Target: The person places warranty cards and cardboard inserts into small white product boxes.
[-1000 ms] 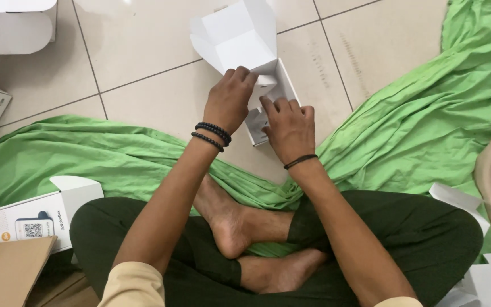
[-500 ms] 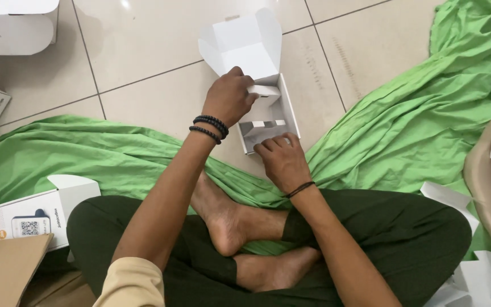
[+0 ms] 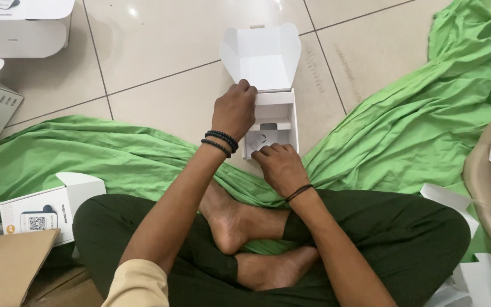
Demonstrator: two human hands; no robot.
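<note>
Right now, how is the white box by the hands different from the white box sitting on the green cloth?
The open white box lies on the bare tile floor; the printed white box rests on the green cloth. The open box has its lid flap raised, showing a white insert; the printed box lies on its side, showing a picture. The left hand and right hand touch only the open box. Both are white cardboard.

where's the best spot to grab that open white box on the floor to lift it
Probably the two long side walls of the open white box, pinched from above. The raised lid flap at the far end is thin and hinged, so it would likely fold. The left hand and right hand cover its left and near edges.
</note>
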